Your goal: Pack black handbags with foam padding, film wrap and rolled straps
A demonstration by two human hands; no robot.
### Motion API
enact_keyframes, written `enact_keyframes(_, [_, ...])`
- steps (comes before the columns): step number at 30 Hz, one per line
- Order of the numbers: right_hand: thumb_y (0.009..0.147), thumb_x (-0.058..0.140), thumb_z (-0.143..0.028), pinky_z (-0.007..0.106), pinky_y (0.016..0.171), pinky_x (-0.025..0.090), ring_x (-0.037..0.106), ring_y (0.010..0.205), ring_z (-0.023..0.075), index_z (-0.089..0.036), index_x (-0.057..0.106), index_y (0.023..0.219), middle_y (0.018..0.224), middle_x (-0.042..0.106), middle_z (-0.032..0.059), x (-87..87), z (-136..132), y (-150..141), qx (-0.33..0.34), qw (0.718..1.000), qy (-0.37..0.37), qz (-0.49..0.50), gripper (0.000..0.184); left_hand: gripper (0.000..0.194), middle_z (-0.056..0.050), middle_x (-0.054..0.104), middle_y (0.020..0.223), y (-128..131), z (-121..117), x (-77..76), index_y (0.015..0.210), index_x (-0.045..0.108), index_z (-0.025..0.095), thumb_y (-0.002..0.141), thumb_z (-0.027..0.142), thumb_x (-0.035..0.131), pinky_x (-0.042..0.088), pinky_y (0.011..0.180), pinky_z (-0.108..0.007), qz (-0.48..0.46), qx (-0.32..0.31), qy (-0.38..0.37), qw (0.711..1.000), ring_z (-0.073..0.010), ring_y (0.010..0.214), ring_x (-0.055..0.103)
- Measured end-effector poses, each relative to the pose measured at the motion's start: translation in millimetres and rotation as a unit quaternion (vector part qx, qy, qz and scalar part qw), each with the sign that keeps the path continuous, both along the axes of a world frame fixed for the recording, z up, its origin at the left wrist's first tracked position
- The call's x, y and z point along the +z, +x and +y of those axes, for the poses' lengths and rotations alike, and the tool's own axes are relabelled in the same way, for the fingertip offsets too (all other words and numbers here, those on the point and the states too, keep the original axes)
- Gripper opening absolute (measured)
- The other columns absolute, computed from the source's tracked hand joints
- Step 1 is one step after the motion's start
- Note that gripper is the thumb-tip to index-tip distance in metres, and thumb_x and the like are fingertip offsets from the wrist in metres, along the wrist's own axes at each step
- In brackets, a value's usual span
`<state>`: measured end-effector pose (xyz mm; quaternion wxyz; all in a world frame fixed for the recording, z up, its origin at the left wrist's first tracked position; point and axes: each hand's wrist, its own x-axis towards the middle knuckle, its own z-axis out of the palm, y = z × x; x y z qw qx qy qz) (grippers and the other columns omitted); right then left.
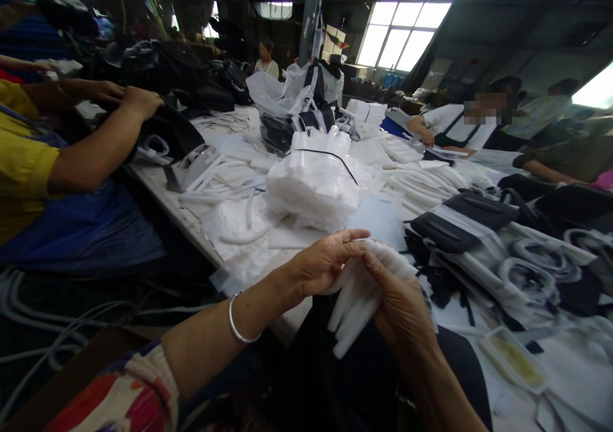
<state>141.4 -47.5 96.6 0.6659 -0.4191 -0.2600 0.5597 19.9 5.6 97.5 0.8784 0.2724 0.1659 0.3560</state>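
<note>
Between my two hands is a bunch of white foam strips, bent over at the top with their ends hanging down above my lap. My left hand closes on the bunch from the left side, its fingers at the upper fold. Around the right side of the same strips wraps my right hand, the thumb pressed on top. Just beyond them, on the table, sits a tied stack of white plastic bags with a black band across it. Dark cloth lies beneath my hands.
Loose white foam pieces cover the table. Black bags with coiled tubing lie at the right, near a yellowish plastic box. A person in a yellow shirt handles black material at the left; others sit across the table.
</note>
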Motion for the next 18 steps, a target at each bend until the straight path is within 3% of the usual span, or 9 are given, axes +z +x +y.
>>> enact_keyframes(5, [0.059, 0.089, -0.026, 0.035, 0.079, 0.058, 0.069, 0.078, 0.0203, -0.017, 0.072, 0.096, 0.089, 0.074, 0.005, 4.7, 2, 4, 0.083, 0.995, -0.048, 0.001, 0.042, 0.045, -0.003, 0.066, 0.09, 1, 3, -0.8, 0.107, 0.065, 0.013, 0.066, 0.022, 0.083, 0.046, 0.078, -0.019, 0.027, -0.031, -0.004, 0.999, -0.0103, 0.079, 0.062])
enact_keyframes(7, [0.058, 0.09, -0.024, 0.038, 0.082, 0.058, 0.07, 0.078, 0.021, -0.017, 0.072, 0.092, 0.086, 0.074, 0.0044, 7.2, 6, 8, 0.061, 0.997, -0.038, 0.005, 0.039, 0.046, -0.005, 0.067, 0.097, 0, 4, -4.0, 0.11, 0.063, 0.014, 0.07, 0.028, 0.082, 0.046, 0.082, -0.02, 0.052, -0.004, 0.033, 0.998, -0.0116, 0.086, 0.062])
enact_keyframes(9, [0.056, 0.09, -0.023, 0.041, 0.086, 0.058, 0.07, 0.082, 0.0223, -0.016, 0.072, 0.089, 0.087, 0.074, 0.0043, 10.3, 12, 15, 0.005, 0.999, -0.03, 0.01, 0.038, 0.048, -0.008, 0.066, 0.108, -4, 1, -6.7, 0.116, 0.06, 0.015, 0.077, 0.036, 0.077, 0.046, 0.083, -0.023, 0.101, 0.036, 0.12, 0.987, -0.0149, 0.095, 0.062])
enact_keyframes(13, [0.064, 0.086, -0.026, 0.038, 0.091, 0.057, 0.068, 0.1, 0.0226, -0.017, 0.072, 0.093, 0.099, 0.074, 0.0061, 16.4, 20, 33, -0.107, 0.994, -0.028, 0.025, 0.033, 0.046, -0.009, 0.067, 0.11, -21, -18, -5.4, 0.119, 0.061, 0.018, 0.079, 0.036, 0.074, 0.048, 0.079, -0.027, 0.276, 0.065, 0.317, 0.905, -0.0202, 0.095, 0.063])
enact_keyframes(15, [0.069, 0.081, -0.022, 0.034, 0.091, 0.057, 0.067, 0.102, 0.02, -0.018, 0.072, 0.091, 0.099, 0.074, 0.0037, 18.6, 21, 39, -0.153, 0.987, -0.025, 0.038, 0.024, 0.044, -0.006, 0.069, 0.108, -27, -29, -3.1, 0.118, 0.064, 0.02, 0.076, 0.031, 0.076, 0.048, 0.083, -0.028, 0.333, 0.089, 0.364, 0.865, -0.021, 0.095, 0.064])
enact_keyframes(18, [0.075, 0.075, -0.018, 0.031, 0.091, 0.058, 0.067, 0.1, 0.017, -0.019, 0.072, 0.087, 0.095, 0.073, 0.0017, 21.3, 21, 40, -0.189, 0.98, -0.033, 0.054, 0.012, 0.038, -0.005, 0.07, 0.112, -28, -39, -1.9, 0.117, 0.066, 0.023, 0.08, 0.024, 0.071, 0.046, 0.091, -0.027, 0.365, 0.141, 0.4, 0.829, -0.0215, 0.102, 0.064])
